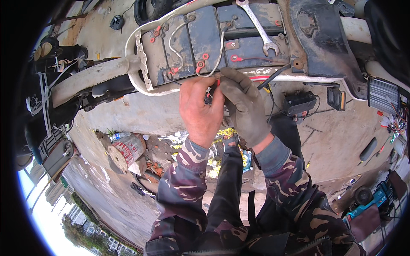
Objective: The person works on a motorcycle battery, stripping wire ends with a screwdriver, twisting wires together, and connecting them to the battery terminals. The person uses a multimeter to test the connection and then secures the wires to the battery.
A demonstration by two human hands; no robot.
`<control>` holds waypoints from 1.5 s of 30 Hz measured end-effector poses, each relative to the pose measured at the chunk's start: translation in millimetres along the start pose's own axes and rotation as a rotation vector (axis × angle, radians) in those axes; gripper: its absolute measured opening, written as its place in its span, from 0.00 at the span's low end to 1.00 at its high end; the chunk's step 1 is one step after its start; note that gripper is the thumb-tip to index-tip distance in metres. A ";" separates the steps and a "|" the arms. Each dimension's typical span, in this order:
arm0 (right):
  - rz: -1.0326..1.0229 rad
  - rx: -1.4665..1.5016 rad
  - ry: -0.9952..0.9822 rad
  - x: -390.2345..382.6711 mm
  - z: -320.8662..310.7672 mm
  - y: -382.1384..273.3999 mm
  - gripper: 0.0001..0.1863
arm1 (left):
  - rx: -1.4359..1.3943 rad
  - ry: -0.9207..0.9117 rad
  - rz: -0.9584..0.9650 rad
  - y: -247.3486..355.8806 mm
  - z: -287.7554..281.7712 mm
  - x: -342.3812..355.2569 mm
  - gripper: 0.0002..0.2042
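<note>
My bare left hand and my right hand, in a grey-brown work glove, meet at the near edge of a row of dark batteries. The fingers of both are closed, fingertips close together. A small red piece shows between them, but the hands hide most of it, so its kind is unclear. Just beyond my fingers, white wires and red-capped terminals link the dusty batteries. An open-ended wrench lies across the batteries at the right. A black cable runs beside my right hand.
A pale tubular frame surrounds the batteries. At right are a black box, a pedal with an orange reflector, a finned metal unit with loose wires, and a teal power tool. A cable spool stands at left.
</note>
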State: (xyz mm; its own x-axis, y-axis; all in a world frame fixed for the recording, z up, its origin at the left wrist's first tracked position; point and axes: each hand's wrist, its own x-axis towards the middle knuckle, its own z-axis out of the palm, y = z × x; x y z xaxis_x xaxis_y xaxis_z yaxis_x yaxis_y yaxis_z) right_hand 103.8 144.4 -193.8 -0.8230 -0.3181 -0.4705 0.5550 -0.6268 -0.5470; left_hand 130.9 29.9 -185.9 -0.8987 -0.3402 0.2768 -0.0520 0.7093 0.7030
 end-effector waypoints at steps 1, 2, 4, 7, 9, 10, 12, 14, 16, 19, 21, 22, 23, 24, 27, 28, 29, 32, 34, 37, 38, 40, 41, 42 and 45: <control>-0.011 -0.013 -0.011 -0.1 -0.4 -1.2 0.23 | -0.005 0.018 -0.007 0.4 1.4 0.1 0.13; -0.010 -0.040 -0.029 -1.0 -0.6 -1.7 0.22 | -0.007 0.039 -0.028 1.0 1.9 -0.7 0.12; -0.014 -0.076 -0.068 -1.2 -1.4 -2.3 0.21 | -0.014 0.074 -0.077 1.7 3.2 -2.5 0.10; -0.099 -0.202 -0.126 -1.6 -2.0 -2.7 0.23 | 0.016 0.053 -0.077 0.6 2.1 -3.7 0.09; -0.041 -0.114 -0.122 -2.2 -0.6 -3.5 0.24 | 0.056 0.016 -0.085 0.6 0.6 -2.3 0.09; -0.004 -0.073 -0.105 -2.6 0.3 -4.3 0.24 | 0.074 -0.001 -0.085 1.3 -0.3 -1.0 0.08; -0.052 -0.074 -0.107 -3.9 3.7 -5.1 0.26 | 0.026 0.002 -0.101 3.8 -3.3 4.0 0.07; -0.049 -0.068 -0.122 -5.5 5.7 -6.2 0.26 | -0.056 -0.006 -0.147 9.1 -6.6 9.6 0.06; -0.018 -0.033 -0.183 -8.4 6.2 -6.6 0.24 | -0.164 -0.026 -0.223 16.5 -11.4 15.0 0.05; -0.081 -0.227 -0.153 -10.0 8.0 -2.1 0.21 | -0.272 -0.071 -0.332 22.9 -17.1 30.3 0.05; -0.032 -0.182 -0.141 -8.1 7.9 1.2 0.19 | -0.247 -0.093 -0.340 24.6 -16.0 41.5 0.06; -0.040 -0.210 -0.143 -4.7 7.0 2.4 0.18 | -0.227 -0.119 -0.351 24.2 -13.2 47.2 0.07; -0.048 -0.226 -0.142 -1.8 5.6 3.1 0.18 | -0.209 -0.139 -0.335 23.6 -9.2 52.1 0.07; -0.064 -0.356 -0.069 -0.1 2.5 1.6 0.14 | -0.209 -0.186 -0.362 22.4 -4.3 57.0 0.09; -0.001 -0.230 0.058 5.6 3.3 5.9 0.11 | -0.122 -0.239 -0.359 21.2 10.0 65.1 0.10; -0.049 -0.264 0.026 6.9 1.3 5.4 0.11 | -0.138 -0.253 -0.378 21.6 11.7 65.4 0.11; -0.045 -0.311 0.026 7.9 -1.0 4.6 0.11 | -0.158 -0.249 -0.411 21.8 13.5 66.3 0.11; -0.034 -0.296 0.060 9.6 -3.1 7.0 0.10 | -0.177 -0.249 -0.486 23.6 17.2 69.1 0.11; -0.034 -0.288 0.084 12.7 -3.0 9.5 0.09 | -0.162 -0.250 -0.481 24.3 18.6 70.9 0.11; -0.057 -0.322 0.111 17.6 -0.5 12.6 0.08 | -0.146 -0.282 -0.505 21.7 21.1 74.6 0.11; -0.076 -0.315 0.121 19.0 2.0 13.7 0.08 | -0.138 -0.287 -0.512 20.2 22.6 75.5 0.12; -0.072 -0.302 0.161 18.2 5.5 13.3 0.08 | -0.108 -0.298 -0.515 16.3 25.5 76.9 0.13; -0.049 -0.297 0.188 15.8 6.7 12.4 0.08 | -0.111 -0.299 -0.500 14.2 26.3 77.5 0.13; -0.058 -0.280 0.188 14.5 8.1 11.5 0.09 | -0.101 -0.305 -0.496 12.0 26.6 78.0 0.13; -0.022 -0.396 0.257 14.6 11.6 11.0 0.08 | -0.040 -0.313 -0.443 7.0 29.6 78.1 0.13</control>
State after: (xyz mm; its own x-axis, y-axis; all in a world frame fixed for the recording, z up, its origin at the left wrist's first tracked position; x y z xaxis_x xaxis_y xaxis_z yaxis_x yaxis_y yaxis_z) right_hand 96.4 124.6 -198.6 -0.8061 -0.0901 -0.5849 0.5825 -0.2954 -0.7572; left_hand 47.5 26.6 -178.7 -0.8816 -0.3969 -0.2554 -0.4440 0.5137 0.7342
